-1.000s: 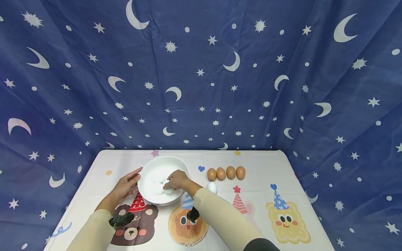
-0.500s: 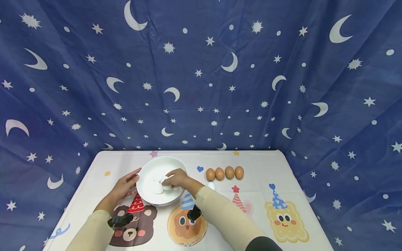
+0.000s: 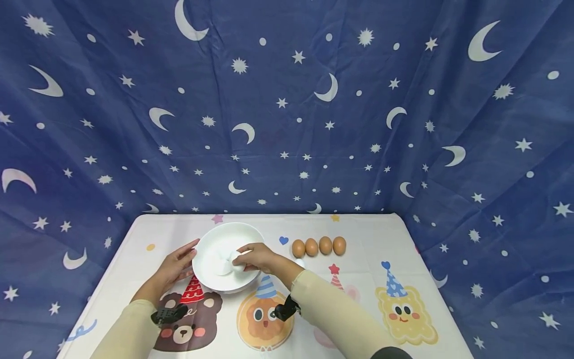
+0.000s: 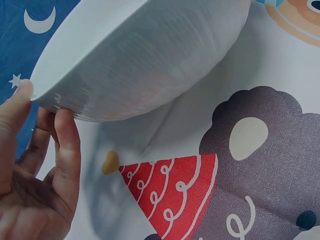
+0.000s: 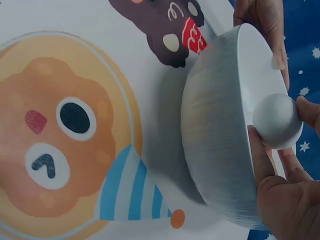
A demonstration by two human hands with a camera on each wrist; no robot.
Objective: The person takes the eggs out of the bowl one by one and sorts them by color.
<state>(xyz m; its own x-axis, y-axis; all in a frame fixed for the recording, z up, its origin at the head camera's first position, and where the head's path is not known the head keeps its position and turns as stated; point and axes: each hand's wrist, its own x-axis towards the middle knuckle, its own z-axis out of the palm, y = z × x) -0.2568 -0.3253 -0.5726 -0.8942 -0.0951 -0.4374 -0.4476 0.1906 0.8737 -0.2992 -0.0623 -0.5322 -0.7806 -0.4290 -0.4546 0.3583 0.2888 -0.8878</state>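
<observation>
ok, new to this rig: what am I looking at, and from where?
No robot: a person works bare-handed. The wide picture comes from a camera worn on the head, looking forward and down; the two close-ups come from a camera on each wrist. The left hand holds the white bowl by its rim. The right hand pinches a white egg over the bowl, clearest in the right wrist view. More white shapes, probably eggs, lie inside, too washed out to count. To the right of the bowl, on the printed cloth, four brown eggs sit in a row, with what looks like another white egg partly hidden by the right arm. A blue curtain with moons and stars hangs behind.
</observation>
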